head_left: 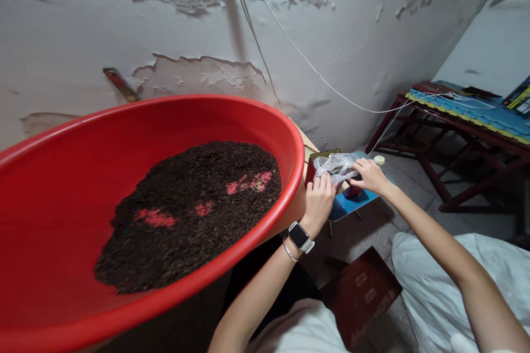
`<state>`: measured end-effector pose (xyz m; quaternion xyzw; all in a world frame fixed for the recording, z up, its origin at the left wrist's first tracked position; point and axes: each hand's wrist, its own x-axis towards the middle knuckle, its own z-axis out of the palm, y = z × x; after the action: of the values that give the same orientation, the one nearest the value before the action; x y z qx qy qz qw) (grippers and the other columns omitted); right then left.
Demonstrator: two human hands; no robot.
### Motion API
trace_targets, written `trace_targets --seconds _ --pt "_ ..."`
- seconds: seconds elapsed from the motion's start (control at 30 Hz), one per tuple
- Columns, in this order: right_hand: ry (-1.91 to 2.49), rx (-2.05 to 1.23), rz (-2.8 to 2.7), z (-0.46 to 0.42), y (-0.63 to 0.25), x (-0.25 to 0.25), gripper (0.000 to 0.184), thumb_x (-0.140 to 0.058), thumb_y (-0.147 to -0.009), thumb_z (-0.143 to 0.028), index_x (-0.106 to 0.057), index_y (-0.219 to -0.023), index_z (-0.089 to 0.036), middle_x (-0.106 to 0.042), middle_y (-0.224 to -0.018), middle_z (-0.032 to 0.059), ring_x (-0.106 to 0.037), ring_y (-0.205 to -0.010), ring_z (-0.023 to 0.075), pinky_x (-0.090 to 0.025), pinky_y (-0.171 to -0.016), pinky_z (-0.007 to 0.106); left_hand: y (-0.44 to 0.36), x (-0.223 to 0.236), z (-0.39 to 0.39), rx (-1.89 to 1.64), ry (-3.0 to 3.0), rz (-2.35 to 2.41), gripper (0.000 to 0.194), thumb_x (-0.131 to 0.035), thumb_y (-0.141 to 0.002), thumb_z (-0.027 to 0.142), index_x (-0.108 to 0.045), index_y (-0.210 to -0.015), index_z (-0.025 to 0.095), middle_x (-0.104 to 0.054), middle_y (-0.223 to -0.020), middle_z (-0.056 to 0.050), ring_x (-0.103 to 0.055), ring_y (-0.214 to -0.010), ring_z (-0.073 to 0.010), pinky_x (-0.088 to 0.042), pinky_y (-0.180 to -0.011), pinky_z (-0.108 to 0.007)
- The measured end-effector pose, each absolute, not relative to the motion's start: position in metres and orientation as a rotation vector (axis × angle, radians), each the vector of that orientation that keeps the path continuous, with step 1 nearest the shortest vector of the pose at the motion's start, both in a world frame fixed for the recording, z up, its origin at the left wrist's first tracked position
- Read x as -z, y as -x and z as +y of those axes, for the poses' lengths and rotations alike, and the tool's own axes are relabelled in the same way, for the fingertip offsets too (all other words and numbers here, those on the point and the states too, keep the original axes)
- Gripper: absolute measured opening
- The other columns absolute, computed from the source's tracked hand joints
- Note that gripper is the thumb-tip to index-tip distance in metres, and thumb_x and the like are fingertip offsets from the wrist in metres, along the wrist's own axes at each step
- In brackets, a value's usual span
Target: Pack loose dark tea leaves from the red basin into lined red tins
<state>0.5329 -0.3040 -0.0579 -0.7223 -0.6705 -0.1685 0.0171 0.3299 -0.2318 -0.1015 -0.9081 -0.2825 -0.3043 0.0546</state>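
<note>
Both the left grip (321,197) and the right grip (370,176) were clamped on a clear plastic bag (334,163), bunched at the mouth of a tin (309,171) near the pale counter's (295,213) right edge. Left of the tin, a big red basin (199,121) held dark shredded leaves (199,198). Past that edge stood a blue-topped stand (346,207).

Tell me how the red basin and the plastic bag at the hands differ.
The red basin is opaque; the plastic bag is whitish and see-through. The red basin is far larger than the plastic bag. The red basin is smooth, the plastic bag crumpled. Both look plastic.
</note>
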Motion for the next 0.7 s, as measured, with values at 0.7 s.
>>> trace_targets --seconds 0.7 --pt "2.109 0.114 -1.621 -0.234 -0.564 0.044 0.014 -0.057 -0.079 -0.028 -0.066 -0.072 -0.020 -0.072 -0.085 0.0075 -0.063 -0.086 0.0233 -0.045 -0.083 0.034 -0.364 0.095 -0.185 1.834 3.003 -1.738 0.036 -0.054 -0.089 0.026 -0.051 -0.121 0.009 -0.063 -0.118 -0.023 -0.062 -0.113 -0.0319 -0.047 -0.097 -0.041"
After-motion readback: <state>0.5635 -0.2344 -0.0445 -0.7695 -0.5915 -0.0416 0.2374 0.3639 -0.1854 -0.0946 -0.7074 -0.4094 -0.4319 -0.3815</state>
